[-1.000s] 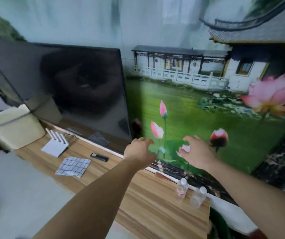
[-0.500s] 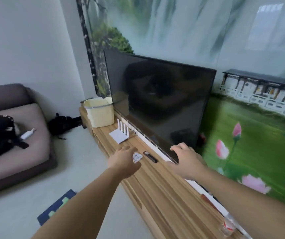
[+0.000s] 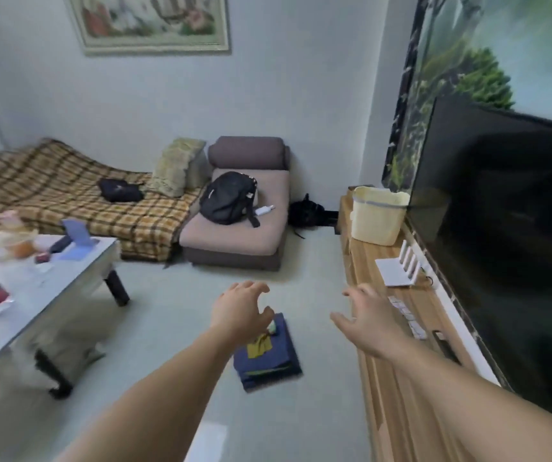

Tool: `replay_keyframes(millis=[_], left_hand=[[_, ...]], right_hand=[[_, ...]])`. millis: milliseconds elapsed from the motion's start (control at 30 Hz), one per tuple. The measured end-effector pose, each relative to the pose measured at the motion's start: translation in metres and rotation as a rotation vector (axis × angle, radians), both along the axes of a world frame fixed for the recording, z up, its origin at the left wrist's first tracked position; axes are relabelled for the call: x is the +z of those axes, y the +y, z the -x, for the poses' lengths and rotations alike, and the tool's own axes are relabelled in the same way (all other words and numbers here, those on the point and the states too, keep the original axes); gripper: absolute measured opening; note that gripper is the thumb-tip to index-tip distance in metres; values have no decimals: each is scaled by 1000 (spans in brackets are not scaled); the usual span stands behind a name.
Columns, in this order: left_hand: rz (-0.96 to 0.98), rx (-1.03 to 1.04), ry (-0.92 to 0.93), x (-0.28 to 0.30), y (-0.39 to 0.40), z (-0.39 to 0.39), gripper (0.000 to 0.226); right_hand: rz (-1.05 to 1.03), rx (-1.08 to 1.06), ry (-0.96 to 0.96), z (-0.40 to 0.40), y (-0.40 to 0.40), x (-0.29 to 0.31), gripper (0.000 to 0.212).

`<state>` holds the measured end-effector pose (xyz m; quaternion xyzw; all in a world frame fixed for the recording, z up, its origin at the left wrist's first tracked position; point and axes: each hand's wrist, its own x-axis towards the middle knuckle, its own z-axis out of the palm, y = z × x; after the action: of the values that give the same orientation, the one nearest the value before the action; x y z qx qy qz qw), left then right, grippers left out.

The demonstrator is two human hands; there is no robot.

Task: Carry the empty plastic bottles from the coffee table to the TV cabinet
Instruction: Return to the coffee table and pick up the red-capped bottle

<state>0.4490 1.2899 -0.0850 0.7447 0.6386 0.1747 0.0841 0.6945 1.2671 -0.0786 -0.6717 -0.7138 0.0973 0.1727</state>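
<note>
My left hand (image 3: 239,310) hangs over the floor with fingers spread and nothing in it. My right hand (image 3: 368,316) is also empty and spread, beside the front edge of the wooden TV cabinet (image 3: 398,388) at the right. The white coffee table (image 3: 67,288) stands at the left, carrying blurred items; I cannot make out any plastic bottles on it. No bottles show on the visible stretch of the cabinet.
A large dark TV (image 3: 508,235), a cream bin (image 3: 376,216), a white router (image 3: 398,270) and a remote (image 3: 444,341) sit on the cabinet. A blue mat (image 3: 269,356) lies on the floor between my hands. A sofa with a black backpack (image 3: 227,198) stands at the back.
The view has swung left, from the cabinet's right end with two bottles standing on it, past the TV, to the room with the coffee table. Both hands stay empty.
</note>
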Motion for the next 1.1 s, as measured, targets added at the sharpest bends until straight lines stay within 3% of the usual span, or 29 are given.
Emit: replay_keyframes(millis=[267, 633, 1100], left_hand=[[-34, 382, 42, 20, -118, 64, 42], [66, 794, 53, 26, -280, 182, 44], [14, 907, -19, 29, -371, 314, 41]], right_hand=[[-25, 346, -2, 79, -21, 11, 58], [-72, 813, 21, 259, -99, 36, 58], [-75, 904, -66, 401, -184, 37, 44]])
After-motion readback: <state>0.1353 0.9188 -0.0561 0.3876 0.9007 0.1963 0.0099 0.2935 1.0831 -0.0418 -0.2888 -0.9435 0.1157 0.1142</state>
